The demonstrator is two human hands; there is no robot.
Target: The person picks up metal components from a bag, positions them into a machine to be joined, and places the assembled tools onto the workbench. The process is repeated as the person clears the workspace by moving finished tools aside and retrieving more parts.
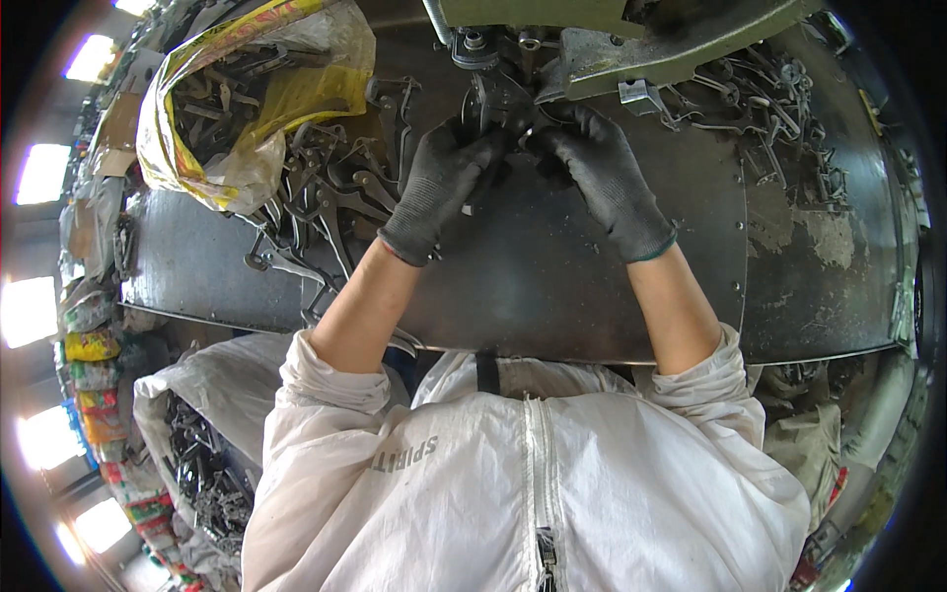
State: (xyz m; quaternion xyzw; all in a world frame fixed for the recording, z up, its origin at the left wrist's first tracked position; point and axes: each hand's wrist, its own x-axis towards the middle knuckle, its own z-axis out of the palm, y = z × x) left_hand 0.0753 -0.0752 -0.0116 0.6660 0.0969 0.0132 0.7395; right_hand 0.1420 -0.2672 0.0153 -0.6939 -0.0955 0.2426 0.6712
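Nearest, my white jacket (631, 474) carries grey lettering on its chest. Beyond it lies the dark steel bench (572, 286), scuffed pale toward its right edge. Plier-like parts (328, 209) heap toward its left edge, beside a yellow plastic bag (340, 84). Toward the far edge, my left hand (439, 178) closes on a dark metal part (481, 104); the fingers of my right hand (597, 170) narrow beside it, their hold unclear. Its direction and long axis I cannot tell. Beyond: a green machine (681, 57); past the left edge, bright windows (30, 311).
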